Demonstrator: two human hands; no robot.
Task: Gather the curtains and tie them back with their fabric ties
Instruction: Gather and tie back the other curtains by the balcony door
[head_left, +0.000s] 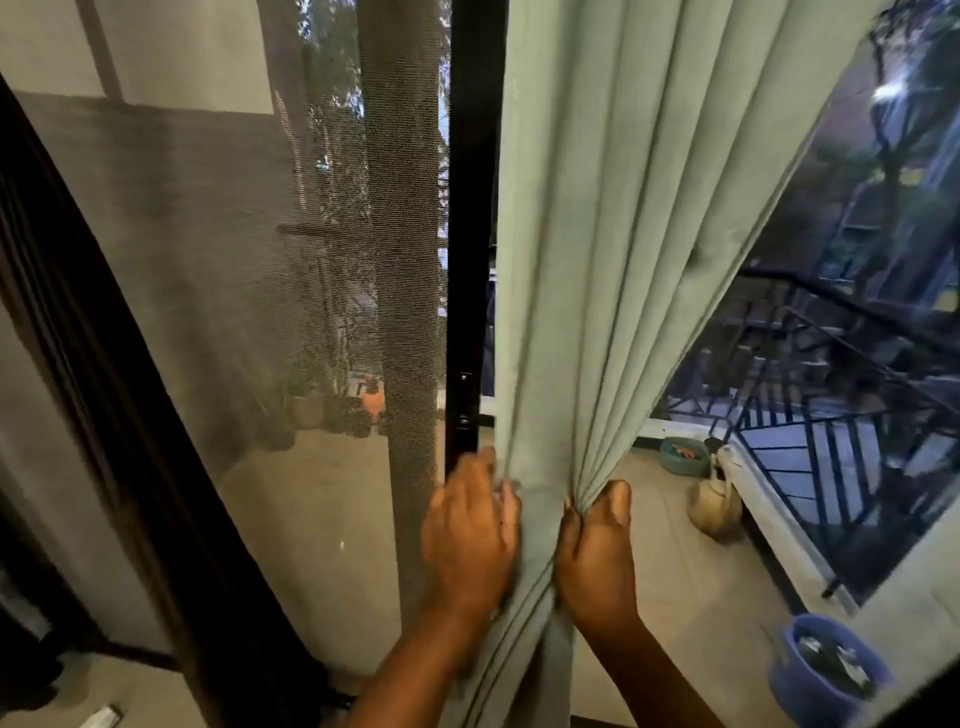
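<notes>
A pale green curtain (613, 249) hangs from the top of the view and narrows into folds between my hands. My left hand (467, 535) grips its left edge beside the black door frame (467, 260). My right hand (597, 556) pinches the bunched pleats on the right side, thumb up. Below my hands the gathered fabric drops straight down. No fabric tie is visible.
A dark mesh screen door (270, 291) fills the left. Through the glass on the right lies a balcony floor with a blue plant pot (826, 670), a tan jug (714, 512), a teal bowl (685, 456) and a black metal railing (831, 431).
</notes>
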